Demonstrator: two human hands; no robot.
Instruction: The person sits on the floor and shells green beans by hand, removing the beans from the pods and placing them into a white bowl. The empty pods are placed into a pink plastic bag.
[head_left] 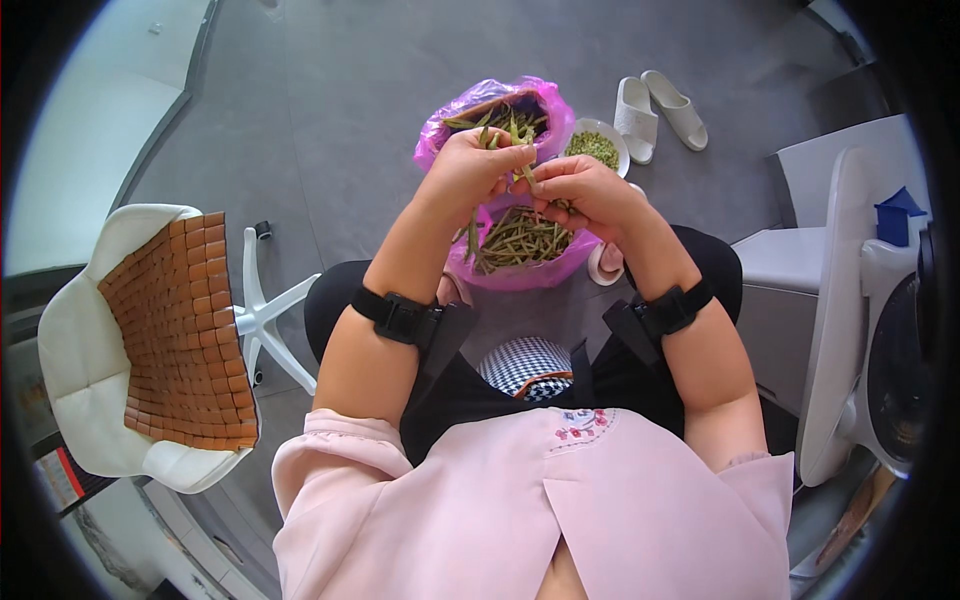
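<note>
Side by side in front of me, my hands meet over two pink plastic bags. My left hand (474, 168) is closed around several green bean pods (517, 128), their ends sticking out past the fingers. Fingers of my right hand (588, 196) pinch a pod at its lower end, close to the left fingertips. Beyond the hands, the far pink bag (437, 133) gapes and holds long green pods. Below them lies the near pink bag (520, 276), full of thin, brownish-green pods or husks. A white plate (624, 158) with small green beans (592, 150) rests right of the far bag.
White slippers (637, 118) lie on the grey floor (350, 100) beyond the plate. At left stands a white swivel chair (75, 350) with a brown woven mat (185, 340). A white fan (895, 360) and a white cabinet (775, 270) are close on my right.
</note>
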